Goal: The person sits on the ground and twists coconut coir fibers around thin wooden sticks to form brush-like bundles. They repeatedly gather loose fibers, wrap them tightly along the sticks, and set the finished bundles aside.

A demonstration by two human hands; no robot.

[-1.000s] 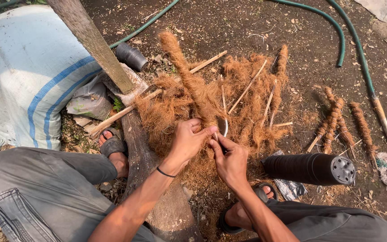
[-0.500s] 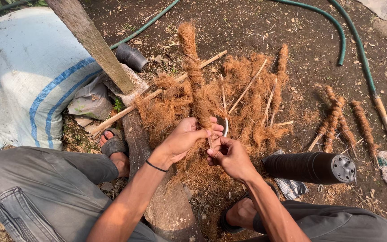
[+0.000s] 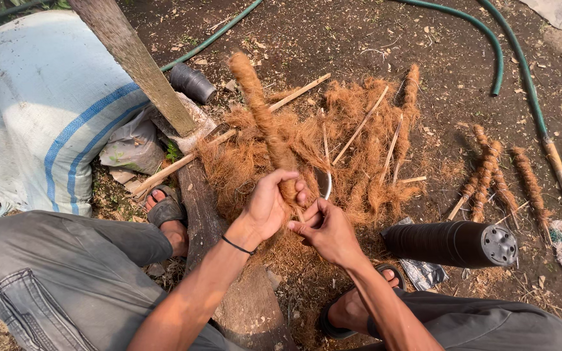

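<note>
Where the two hands meet, much is covered: the left hand (image 3: 269, 207) is wrapped around the lower end of a fibre-wrapped stick (image 3: 265, 123), so that end of the stick is hidden in the fist, while its upper part slants up and away over the pile of coir (image 3: 352, 153). The right hand (image 3: 328, 231) has its fingers pressed together, pinching something thin just beside the left fist; what it pinches is too small to make out, though a pale curved strip (image 3: 327, 184) rises from between the hands. Both feet wear sandals, the right one half hidden under the forearm.

One white woven sack (image 3: 40, 104) with blue stripes stands at the left, its top cut off by the frame. One crumpled grey bag (image 3: 134, 146) lies against it. One stack of black plastic pots (image 3: 453, 244) lies on its side on the ground at the right, with a piece of printed wrapper (image 3: 424, 273) partly under it. One small dark pot (image 3: 192, 82) lies near a slanting wooden post (image 3: 134, 58).

Four finished fibre sticks (image 3: 495, 172) lie on the soil to the right, well apart from the hands. A green hose (image 3: 521, 71) curves across the top.
</note>
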